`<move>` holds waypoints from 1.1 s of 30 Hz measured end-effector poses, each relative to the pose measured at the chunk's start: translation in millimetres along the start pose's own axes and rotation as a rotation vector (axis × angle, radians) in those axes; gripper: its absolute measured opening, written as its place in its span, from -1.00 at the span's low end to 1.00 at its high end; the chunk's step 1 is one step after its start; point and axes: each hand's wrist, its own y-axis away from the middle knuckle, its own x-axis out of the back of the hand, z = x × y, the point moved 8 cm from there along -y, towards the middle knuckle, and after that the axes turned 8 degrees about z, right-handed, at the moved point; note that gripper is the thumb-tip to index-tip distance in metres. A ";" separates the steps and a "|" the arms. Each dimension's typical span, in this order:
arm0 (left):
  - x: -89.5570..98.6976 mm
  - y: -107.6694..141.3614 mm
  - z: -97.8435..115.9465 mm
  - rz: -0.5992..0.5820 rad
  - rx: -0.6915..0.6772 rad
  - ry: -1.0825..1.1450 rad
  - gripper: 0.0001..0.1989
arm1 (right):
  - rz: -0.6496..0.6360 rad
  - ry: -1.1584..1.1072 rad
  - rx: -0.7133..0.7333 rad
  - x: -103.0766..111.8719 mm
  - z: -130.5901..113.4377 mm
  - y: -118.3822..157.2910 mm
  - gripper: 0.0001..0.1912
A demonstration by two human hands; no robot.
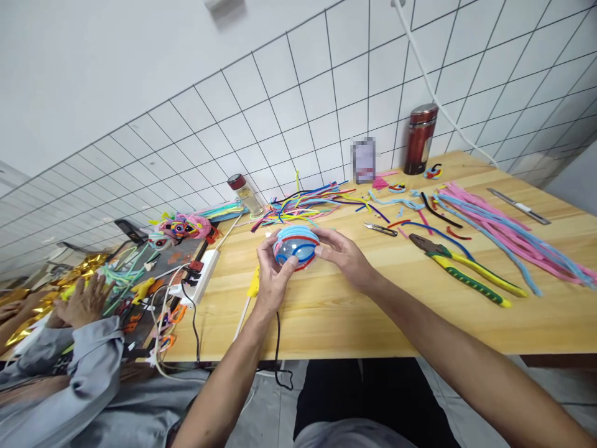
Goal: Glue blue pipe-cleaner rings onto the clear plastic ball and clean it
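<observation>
Ball: centre of the frame, between the 2 hands; a clear shell with light blue strips over its top, red strips around it and dark blue curves on its front.
Left hand: gripped the ball from its left side, thumb pressed on the lower front, fingers bent around the edge.
Right hand: gripped the ball's right edge, thumb at the front, fingers reaching behind.
Table: pale wood, running across the middle and right of the frame beneath both hands.
Pliers: right of centre, yellow and green handles spread apart, pointing to the lower right.
Snips: just above the right hand.
Pink strips: right of the frame, light blue ones among them; a knife lay near, above.
Upper middle: a bottle, a phone and, further right, a red flask.
Left edge: a co-worker's hand beside gold foil.
</observation>
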 end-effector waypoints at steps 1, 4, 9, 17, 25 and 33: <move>2.3 1.7 1.8 0.014 -0.013 0.031 -0.37 | 0.007 0.007 0.020 -1.4 -2.1 2.8 -0.52; 7.5 6.4 7.6 0.033 -0.049 0.104 -0.35 | 0.024 0.019 0.042 -5.7 -5.6 10.4 -0.45; 10.7 12.6 14.8 0.020 -0.066 0.144 -0.28 | 0.047 0.094 0.121 -8.2 -14.9 17.4 -0.51; 7.6 13.1 17.0 -0.003 -0.076 0.137 -0.21 | 0.050 0.136 0.203 -6.3 -25.0 21.7 -0.56; 5.9 12.1 15.3 0.027 -0.056 0.111 -0.17 | 0.068 0.115 0.194 -1.5 -28.8 21.4 -0.57; 4.9 11.5 21.4 0.040 -0.076 0.074 -0.18 | 0.051 0.025 0.133 -1.9 -27.6 21.8 -0.59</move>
